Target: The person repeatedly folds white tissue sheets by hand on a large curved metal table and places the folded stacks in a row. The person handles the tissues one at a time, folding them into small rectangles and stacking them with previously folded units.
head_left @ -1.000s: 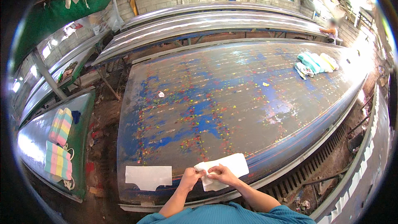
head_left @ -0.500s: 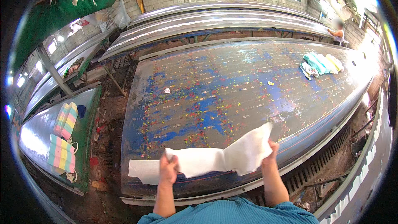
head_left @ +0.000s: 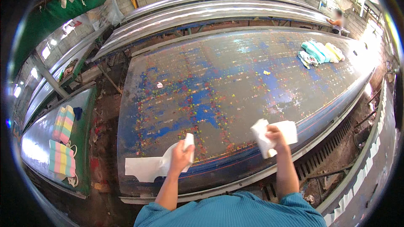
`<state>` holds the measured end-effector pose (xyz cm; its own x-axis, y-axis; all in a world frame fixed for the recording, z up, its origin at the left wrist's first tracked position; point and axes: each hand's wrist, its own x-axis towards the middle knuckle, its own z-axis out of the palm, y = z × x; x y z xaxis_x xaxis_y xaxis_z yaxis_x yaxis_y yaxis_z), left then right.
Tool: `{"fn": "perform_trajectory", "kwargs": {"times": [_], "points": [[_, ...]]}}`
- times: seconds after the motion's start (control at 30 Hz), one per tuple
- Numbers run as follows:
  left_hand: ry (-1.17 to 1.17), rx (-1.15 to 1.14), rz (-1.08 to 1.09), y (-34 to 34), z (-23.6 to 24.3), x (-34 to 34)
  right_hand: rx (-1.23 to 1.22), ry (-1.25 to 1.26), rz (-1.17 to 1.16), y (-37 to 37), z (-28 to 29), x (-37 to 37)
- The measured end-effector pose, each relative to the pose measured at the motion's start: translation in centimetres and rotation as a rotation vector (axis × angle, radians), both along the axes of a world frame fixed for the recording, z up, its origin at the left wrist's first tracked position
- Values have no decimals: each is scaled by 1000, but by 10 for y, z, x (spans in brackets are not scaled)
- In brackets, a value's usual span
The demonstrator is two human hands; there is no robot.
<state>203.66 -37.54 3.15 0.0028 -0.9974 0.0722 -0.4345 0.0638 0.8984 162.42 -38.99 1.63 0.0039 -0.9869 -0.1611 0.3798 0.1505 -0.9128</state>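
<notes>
At lower centre, my left hand (head_left: 182, 156) grips a white sheet (head_left: 190, 141), probably to steady it over the table (head_left: 235, 109); right of centre, my right hand (head_left: 275, 137) clutches white material (head_left: 288, 131), seemingly to bunch it together.

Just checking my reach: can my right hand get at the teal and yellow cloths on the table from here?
Probably not: the teal and yellow cloths lie far across the table, seemingly out of reach without moving, and your right hand grips white material. Nothing visible stands between.
</notes>
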Motion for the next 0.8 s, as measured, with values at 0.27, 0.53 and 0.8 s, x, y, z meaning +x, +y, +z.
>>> {"fn": "perform_trajectory", "kwargs": {"times": [0.27,0.53,0.8], "points": [[96,-63,-99,-12,-41,-81,-110,459,251,7,-42,54],[242,125,-126,-11,-33,-170,-155,-533,-270,16,5,-152],[303,220,-329,-3,-22,-322,-241,-378,-363,18,45,-273]]}}
